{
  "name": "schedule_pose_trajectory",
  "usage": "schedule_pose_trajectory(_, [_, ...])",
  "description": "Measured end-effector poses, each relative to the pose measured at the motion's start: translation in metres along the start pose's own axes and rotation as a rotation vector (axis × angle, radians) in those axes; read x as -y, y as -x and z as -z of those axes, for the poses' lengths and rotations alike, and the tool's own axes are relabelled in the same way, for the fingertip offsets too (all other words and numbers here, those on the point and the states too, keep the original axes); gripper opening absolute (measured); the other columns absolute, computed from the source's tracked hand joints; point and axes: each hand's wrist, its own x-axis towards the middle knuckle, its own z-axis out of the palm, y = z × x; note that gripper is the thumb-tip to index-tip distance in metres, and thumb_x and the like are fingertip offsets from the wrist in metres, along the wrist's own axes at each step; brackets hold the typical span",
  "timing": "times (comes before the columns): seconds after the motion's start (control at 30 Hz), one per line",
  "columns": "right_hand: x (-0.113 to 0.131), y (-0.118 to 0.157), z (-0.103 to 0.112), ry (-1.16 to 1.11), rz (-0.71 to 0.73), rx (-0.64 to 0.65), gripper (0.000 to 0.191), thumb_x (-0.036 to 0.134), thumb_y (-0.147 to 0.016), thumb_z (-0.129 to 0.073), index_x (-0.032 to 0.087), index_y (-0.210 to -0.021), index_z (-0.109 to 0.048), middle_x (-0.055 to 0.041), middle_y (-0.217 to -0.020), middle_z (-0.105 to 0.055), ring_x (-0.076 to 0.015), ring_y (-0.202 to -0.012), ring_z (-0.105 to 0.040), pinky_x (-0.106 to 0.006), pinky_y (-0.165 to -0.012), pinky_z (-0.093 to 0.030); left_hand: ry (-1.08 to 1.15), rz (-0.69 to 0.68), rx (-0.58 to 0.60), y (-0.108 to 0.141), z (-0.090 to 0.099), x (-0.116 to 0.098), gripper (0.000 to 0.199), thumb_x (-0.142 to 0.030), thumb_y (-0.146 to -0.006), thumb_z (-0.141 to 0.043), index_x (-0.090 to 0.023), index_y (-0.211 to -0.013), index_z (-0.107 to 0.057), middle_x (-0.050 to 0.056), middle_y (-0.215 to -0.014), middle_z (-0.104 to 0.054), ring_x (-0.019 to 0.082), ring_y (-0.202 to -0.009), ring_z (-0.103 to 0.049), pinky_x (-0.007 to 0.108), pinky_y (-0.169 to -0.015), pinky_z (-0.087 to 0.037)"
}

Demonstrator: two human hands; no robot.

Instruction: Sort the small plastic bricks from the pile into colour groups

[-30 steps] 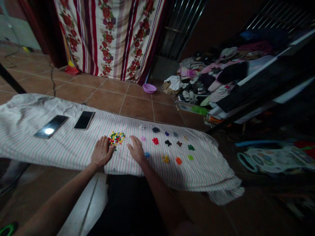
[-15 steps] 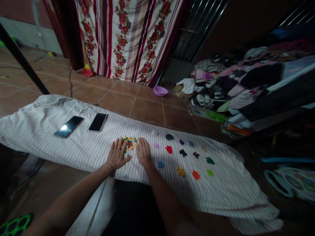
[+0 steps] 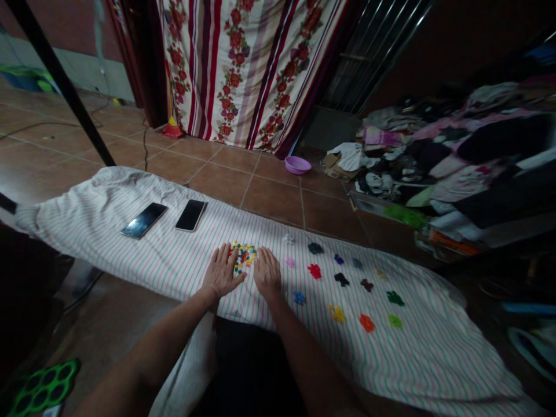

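Observation:
A loose heap of small mixed-colour pieces (image 3: 244,255), mostly yellow, green, red and white, lies on a striped cloth (image 3: 182,260). My left hand (image 3: 221,273) rests flat at the heap's left side, fingers stretched and thumb out toward the right. Along the heap's right side lies my right hand (image 3: 266,272), its fingers extended and close together. Nothing shows in either palm. To the right are small single-colour piles, among them a red pile (image 3: 314,271), a pink pile (image 3: 290,262), a blue pile (image 3: 299,297) and a yellow pile (image 3: 337,314).
Two phones lie left of the hands: a dark phone (image 3: 145,220) and another phone (image 3: 191,215). Farther right are an orange pile (image 3: 366,323) and a dark green pile (image 3: 395,298). Beyond the cloth, a purple basin (image 3: 297,165) stands on the tiled floor near heaped clothes (image 3: 434,145).
The camera view has turned slightly left, so everything sits farther right in the picture. Both hands stay flat on either side of the mixed heap, with little visible movement on the cloth.

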Motion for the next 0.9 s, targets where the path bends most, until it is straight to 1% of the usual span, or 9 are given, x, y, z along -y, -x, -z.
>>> schedule_pose_trajectory(0.2, [0.002,-0.002,0.001,0.002,-0.033,-0.024,0.038,0.026,-0.1,-0.035,0.009,-0.127,-0.056,-0.0167,-0.125,-0.062,-0.026,-0.125,-0.05,-0.045,-0.102,-0.042,0.003,-0.007,-0.012,-0.004,-0.009,0.002,0.087,-0.071,-0.081,-0.04,-0.014,-0.146,-0.033,0.022,-0.151,-0.035,0.034,-0.142,-0.03,0.05,-0.112,-0.028])
schedule_pose_trajectory(0.37, [-0.001,-0.004,0.003,-0.053,-0.065,-0.027,0.041,0.027,-0.1,-0.031,0.01,-0.127,-0.056,-0.0165,-0.122,-0.063,-0.0249,-0.122,-0.052,-0.045,-0.101,-0.044,0.044,0.005,-0.032,-0.019,-0.014,0.0,0.086,-0.069,-0.082,-0.042,-0.014,-0.146,-0.033,0.022,-0.151,-0.034,0.035,-0.143,-0.027,0.052,-0.112,-0.029])
schedule_pose_trajectory(0.53, [-0.006,-0.005,0.006,-0.144,-0.127,-0.018,0.044,0.027,-0.099,-0.027,0.012,-0.127,-0.056,-0.0158,-0.12,-0.064,-0.0238,-0.117,-0.055,-0.045,-0.099,-0.046,0.142,-0.091,-0.021,-0.042,-0.015,-0.003,0.072,-0.062,-0.083,-0.048,-0.022,-0.142,-0.042,0.018,-0.152,-0.034,0.035,-0.143,-0.028,0.053,-0.11,-0.032])
schedule_pose_trajectory(0.67, [-0.008,-0.005,0.006,-0.192,-0.155,-0.022,0.043,0.026,-0.098,-0.026,0.014,-0.126,-0.057,-0.0148,-0.119,-0.064,-0.0234,-0.116,-0.056,-0.046,-0.098,-0.047,0.19,-0.138,0.023,-0.059,-0.015,-0.01,0.065,-0.062,-0.082,-0.051,-0.028,-0.138,-0.048,0.014,-0.149,-0.039,0.034,-0.14,-0.031,0.054,-0.109,-0.032])
schedule_pose_trajectory(0.8, [-0.01,-0.005,0.005,-0.199,-0.156,-0.025,0.043,0.022,-0.096,-0.026,0.013,-0.125,-0.057,-0.0146,-0.117,-0.064,-0.0231,-0.115,-0.056,-0.046,-0.097,-0.048,0.211,-0.181,0.072,-0.07,-0.013,-0.021,0.054,-0.055,-0.081,-0.056,-0.03,-0.128,-0.058,0.012,-0.141,-0.049,0.032,-0.133,-0.041,0.053,-0.107,-0.034])
schedule_pose_trajectory(0.9, [-0.012,-0.004,0.003,-0.192,-0.151,-0.026,0.044,0.018,-0.093,-0.026,0.014,-0.124,-0.057,-0.0141,-0.116,-0.064,-0.0233,-0.114,-0.056,-0.046,-0.096,-0.049,0.224,-0.176,0.057,-0.07,-0.01,-0.026,0.042,-0.048,-0.08,-0.059,-0.028,-0.117,-0.065,0.012,-0.135,-0.052,0.03,-0.129,-0.043,0.05,-0.106,-0.035])
